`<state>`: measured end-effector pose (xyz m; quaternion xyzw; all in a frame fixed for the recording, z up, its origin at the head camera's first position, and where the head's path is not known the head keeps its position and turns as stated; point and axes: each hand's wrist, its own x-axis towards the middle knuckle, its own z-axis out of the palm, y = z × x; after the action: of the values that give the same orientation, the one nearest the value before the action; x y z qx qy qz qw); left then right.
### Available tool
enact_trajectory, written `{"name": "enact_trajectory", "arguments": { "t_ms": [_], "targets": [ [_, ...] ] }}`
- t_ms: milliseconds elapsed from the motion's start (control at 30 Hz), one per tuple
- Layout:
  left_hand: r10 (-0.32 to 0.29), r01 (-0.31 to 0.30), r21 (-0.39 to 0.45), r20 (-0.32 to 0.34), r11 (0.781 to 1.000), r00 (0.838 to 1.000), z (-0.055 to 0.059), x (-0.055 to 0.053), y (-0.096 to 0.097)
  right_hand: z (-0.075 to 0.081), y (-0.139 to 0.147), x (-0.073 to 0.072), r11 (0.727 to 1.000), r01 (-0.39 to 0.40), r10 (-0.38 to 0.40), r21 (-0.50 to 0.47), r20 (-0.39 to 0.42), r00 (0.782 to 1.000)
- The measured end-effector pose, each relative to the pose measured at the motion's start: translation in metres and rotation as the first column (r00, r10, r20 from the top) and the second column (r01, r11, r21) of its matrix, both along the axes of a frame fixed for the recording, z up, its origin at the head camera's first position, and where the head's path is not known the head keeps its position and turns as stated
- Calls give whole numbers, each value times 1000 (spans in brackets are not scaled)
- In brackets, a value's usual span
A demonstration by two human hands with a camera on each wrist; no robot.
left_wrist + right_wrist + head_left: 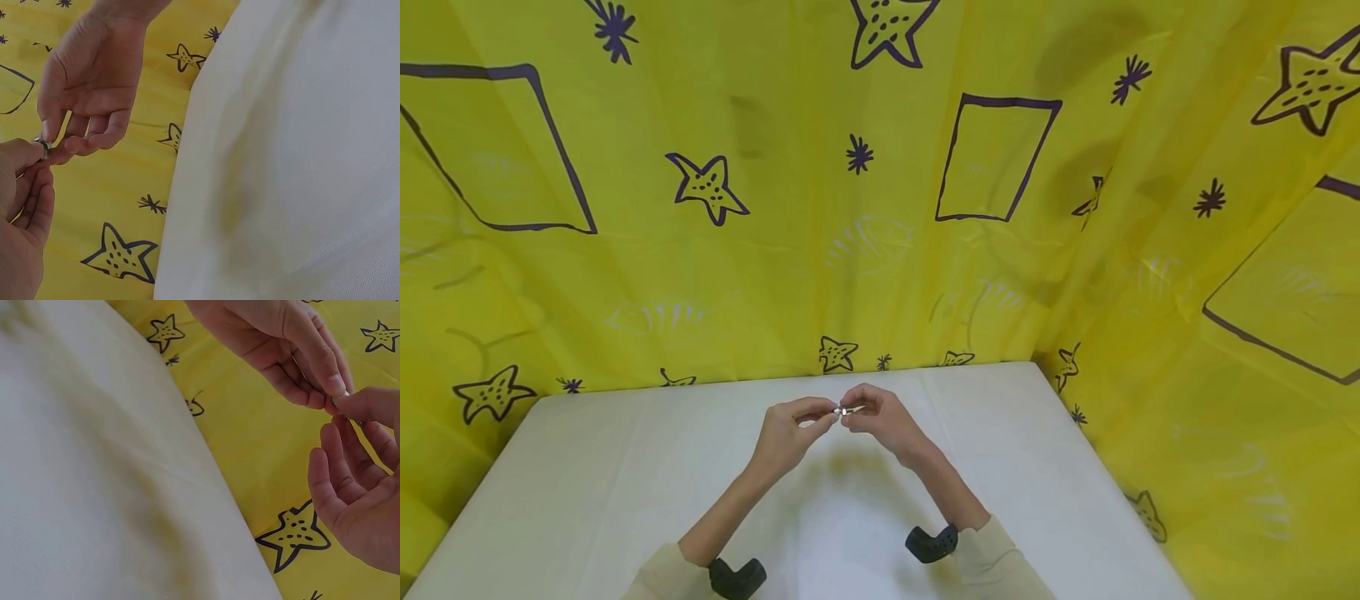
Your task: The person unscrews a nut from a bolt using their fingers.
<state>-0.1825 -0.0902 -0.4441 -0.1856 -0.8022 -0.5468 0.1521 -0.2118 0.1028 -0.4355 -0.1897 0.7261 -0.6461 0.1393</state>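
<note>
A small, shiny silver metal piece (843, 411) is held between the two hands, above the far part of the white table. My left hand (784, 435) pinches its left end between thumb and forefinger. From the other side, my right hand (883, 419) pinches it with thumb and forefinger. The fingertips of both hands almost meet. In the left wrist view the metal piece (45, 147) shows a dark band, while the fingers cover most of it. Only a bit of the metal piece (341, 398) shows in the right wrist view, so its exact kind stays unclear.
A white table (587, 500) lies under the hands, with their soft shadow on it. Yellow curtains (790, 275) with drawn stars and squares stand along its back and sides. A black wrist mount (737, 578) sits at the left sleeve, another black mount (932, 544) at the right.
</note>
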Motion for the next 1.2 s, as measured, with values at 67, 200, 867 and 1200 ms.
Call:
{"name": "enact_trajectory", "arguments": {
  "t_ms": [67, 200, 867, 1200],
  "targets": [
    [3, -3, 1, 2, 1000, 1000, 0, 0, 0, -1, 0, -1, 1000, 9, -9, 3, 13, 1000],
    [3, -3, 0, 2, 1000, 1000, 1, 0, 0, -3, 0, -2, 998, 38, -40, 46, 39, 998],
    [-11, 11, 7, -7, 1000, 1000, 0, 0, 1, -3, 2, -1, 1000, -4, 4, -15, 29, 1000],
    [-13, 13, 1, 4, 1000, 1000, 0, 0, 1, -2, 1, -1, 996, 35, -40, 87, 59, 997]
  ]
}}
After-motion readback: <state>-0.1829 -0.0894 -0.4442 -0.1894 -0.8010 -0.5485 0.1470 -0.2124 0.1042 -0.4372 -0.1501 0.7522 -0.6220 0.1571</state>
